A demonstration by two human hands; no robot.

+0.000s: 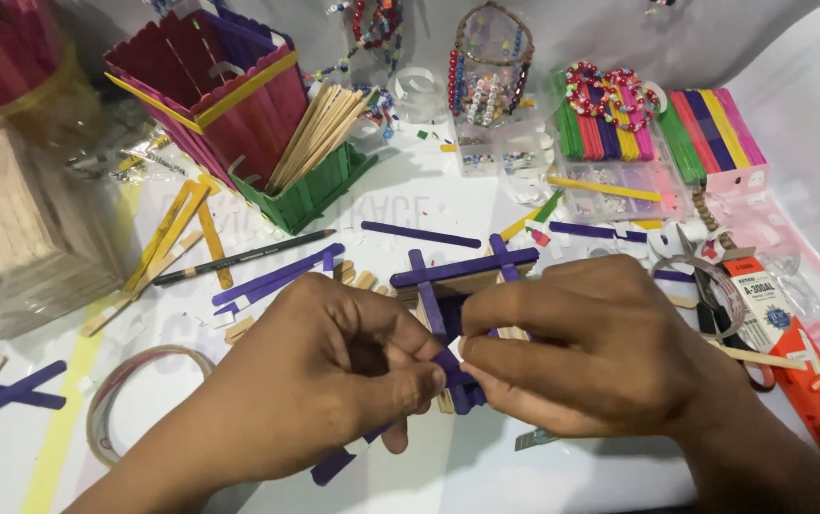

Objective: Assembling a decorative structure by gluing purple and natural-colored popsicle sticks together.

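A small frame of crossed purple craft sticks [448, 276] lies on the white table in front of me, with plain wooden sticks under it. My left hand [324, 381] and my right hand [581, 343] meet at its near edge. Both pinch a short purple stick piece [450, 366] between thumb and fingers. The near half of the frame is hidden by my fingers.
Loose purple sticks [419, 234], yellow sticks [167, 233] and a dark pencil [244, 257] lie behind. A stick-built holder [229, 105] with plain sticks stands at the back left. Coloured stick packs [710, 133], bead boxes [619, 186], an orange glue box [810, 381] and a tape roll [120, 400] surround.
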